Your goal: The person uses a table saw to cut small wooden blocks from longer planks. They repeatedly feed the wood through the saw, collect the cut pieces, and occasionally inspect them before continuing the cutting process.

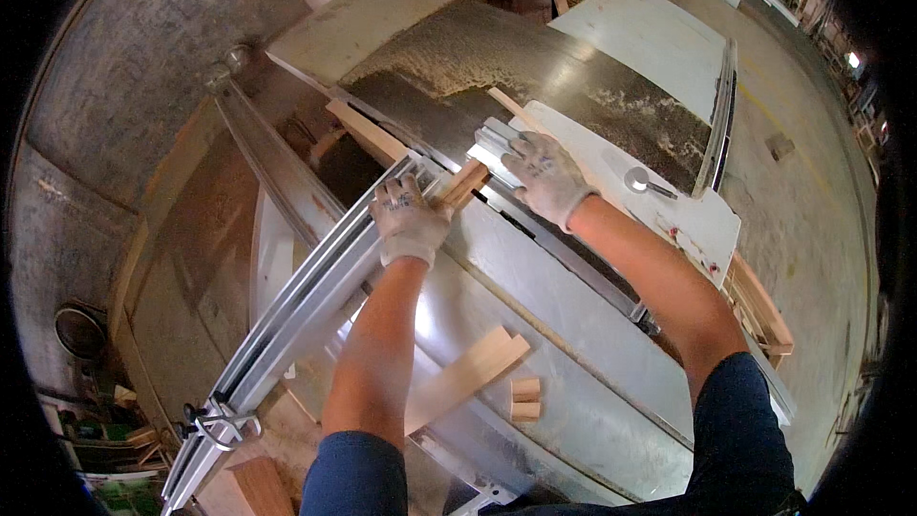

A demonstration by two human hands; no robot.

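My left hand (411,220), in a pale work glove, has its fingers bent over the long aluminium fence (315,277). Its thumb side presses a short wooden strip (465,183) that juts out to the right, so hand and fence grip the strip together. Across the gap, my gloved right hand (547,177) curls its fingers over a short aluminium profile (495,139). That profile lies on a white board (611,153), close to the strip's far end. The undersides of both hands are hidden. Beyond the fence, a longer light wooden piece (368,134) lies at the table's edge.
The metal saw table (573,315) stretches below my arms, with a wooden board (473,373) and small offcuts (525,399) on it. Sawdust covers the dark table (535,57) behind. A clamp (224,423) sits on the fence's near end. Wooden strips (759,301) stand at the right.
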